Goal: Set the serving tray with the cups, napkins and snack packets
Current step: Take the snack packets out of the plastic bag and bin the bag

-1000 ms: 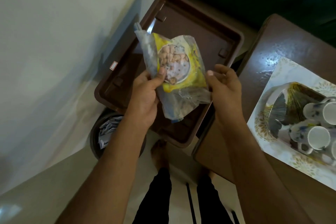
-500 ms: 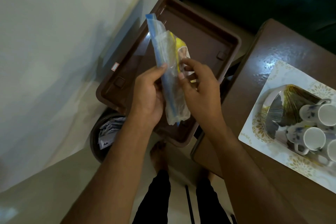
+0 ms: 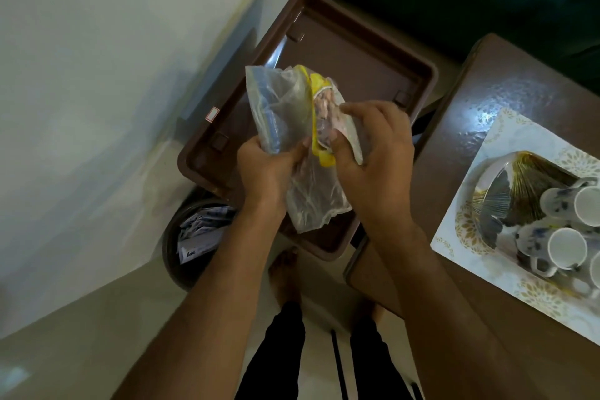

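A clear zip bag (image 3: 289, 114) with a blue seal holds a yellow snack packet (image 3: 319, 97). My left hand (image 3: 268, 169) grips the bag's lower left side. My right hand (image 3: 373, 153) pinches the yellow packet through or at the bag's open side. Both are held above an empty brown plastic tray (image 3: 354, 52). On the right, a white patterned serving tray (image 3: 470, 247) carries several white cups (image 3: 568, 248) with blue marks and a gold-patterned glass dish (image 3: 516, 195).
The serving tray rests on a dark brown table (image 3: 480, 101). A round dark bin (image 3: 191, 237) with paper packets stands on the floor at lower left. A white wall (image 3: 113, 75) fills the left side. My legs and bare feet show below.
The bag has turned from edge-on to spread wider, and my right hand has shifted from the bag's edge onto the yellow packet. The camera has tilted slightly.
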Motion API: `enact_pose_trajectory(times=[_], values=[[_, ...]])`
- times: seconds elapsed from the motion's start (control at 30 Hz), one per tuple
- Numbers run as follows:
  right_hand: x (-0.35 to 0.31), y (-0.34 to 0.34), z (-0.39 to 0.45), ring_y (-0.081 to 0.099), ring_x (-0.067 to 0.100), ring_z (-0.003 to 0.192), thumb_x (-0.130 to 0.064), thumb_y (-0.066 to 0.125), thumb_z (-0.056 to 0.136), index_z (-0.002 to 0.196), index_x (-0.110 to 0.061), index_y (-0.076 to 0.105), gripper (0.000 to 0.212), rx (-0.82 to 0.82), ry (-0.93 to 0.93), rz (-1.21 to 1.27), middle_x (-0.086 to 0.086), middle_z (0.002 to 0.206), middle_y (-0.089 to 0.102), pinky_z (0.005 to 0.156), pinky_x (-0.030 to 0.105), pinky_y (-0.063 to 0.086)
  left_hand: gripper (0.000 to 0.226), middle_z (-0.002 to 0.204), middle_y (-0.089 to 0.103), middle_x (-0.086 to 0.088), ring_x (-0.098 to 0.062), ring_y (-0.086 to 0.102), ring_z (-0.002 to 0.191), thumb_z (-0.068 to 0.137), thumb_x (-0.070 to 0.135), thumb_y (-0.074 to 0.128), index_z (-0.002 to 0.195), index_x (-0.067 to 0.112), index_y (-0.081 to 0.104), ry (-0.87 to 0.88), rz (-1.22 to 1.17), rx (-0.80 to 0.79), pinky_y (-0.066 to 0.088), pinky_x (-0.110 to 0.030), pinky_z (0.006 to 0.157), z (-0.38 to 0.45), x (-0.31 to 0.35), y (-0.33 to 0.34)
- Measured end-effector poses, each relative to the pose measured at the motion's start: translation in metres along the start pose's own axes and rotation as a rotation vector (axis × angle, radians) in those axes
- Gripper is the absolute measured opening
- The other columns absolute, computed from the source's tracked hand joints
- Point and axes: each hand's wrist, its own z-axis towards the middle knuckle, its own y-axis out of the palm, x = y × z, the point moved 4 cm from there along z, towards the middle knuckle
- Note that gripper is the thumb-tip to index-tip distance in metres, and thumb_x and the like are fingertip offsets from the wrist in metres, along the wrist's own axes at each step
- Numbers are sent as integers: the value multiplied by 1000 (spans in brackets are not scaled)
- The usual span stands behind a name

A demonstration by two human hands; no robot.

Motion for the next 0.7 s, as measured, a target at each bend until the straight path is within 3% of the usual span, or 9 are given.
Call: enact_pose_trajectory(times=[0.07, 0.13, 0.23, 0.37, 0.43, 0.5, 0.6, 0.7], values=[[-11, 8, -2, 62, 20, 102, -19, 74, 93, 118, -9, 70, 28, -62, -84, -3, 6, 112, 67, 89, 32, 53, 35, 97, 83, -7, -21, 82, 88, 77, 8, 90, 110, 10, 77, -12, -63, -81, 68, -38, 74, -1, 5, 4], [-13, 18, -2, 63, 21, 103, -23, 73, 95, 124, -10, 68, 32, -187, -48, -48, 7, 116, 63, 90, 37, 56, 30, 106, 82, -9, -25, 80, 98, 88, 13, 79, 118, 12, 76, -77, -176, -174, 66, -41, 83, -4, 10, 7], [-3, 20, 2, 63, 21, 103, -16, 78, 90, 124, -13, 66, 36, -205, 46, -56, 6, 116, 59, 89, 38, 57, 25, 111, 80, -11, -25, 78, 99, 93, 18, 64, 110, 18, 81, -146, -340, -299, 65, -39, 84, -6, 11, 4], [1, 20, 7, 60, 16, 94, 0, 78, 81, 113, -12, 68, 35, -150, 22, -97, 2, 104, 64, 82, 28, 53, 12, 106, 80, -15, -26, 78, 92, 88, 14, 72, 95, 14, 82, -135, -253, -129, 63, -37, 78, 3, 4, -10], [0, 20, 6, 61, 18, 93, 4, 74, 82, 112, -10, 69, 34, -127, -1, -112, 4, 102, 66, 81, 31, 54, 5, 95, 80, -15, -26, 76, 82, 83, 10, 83, 86, 10, 79, -115, -168, 14, 63, -35, 72, 10, -2, -16], [4, 18, 6, 63, 21, 95, 4, 73, 84, 112, -8, 71, 31, -95, -5, -104, 6, 102, 67, 82, 39, 57, 20, 92, 79, -14, -27, 77, 81, 75, 8, 91, 86, 7, 74, -119, -154, 112, 64, -37, 73, 13, -8, -22], [11, 13, 8, 65, 22, 97, 2, 73, 87, 113, -8, 72, 28, -44, 32, -99, 7, 105, 66, 84, 43, 58, 35, 101, 80, -16, -32, 80, 92, 72, 7, 93, 100, -1, 73, -111, -181, 103, 67, -42, 77, 12, -12, -20], [6, 11, 5, 61, 27, 104, -3, 74, 89, 114, -7, 73, 25, 9, 28, -158, 11, 107, 65, 88, 44, 54, 33, 99, 82, -11, -26, 81, 89, 76, 8, 91, 106, 4, 76, -61, -183, 63, 67, -40, 78, 9, -8, -13]])
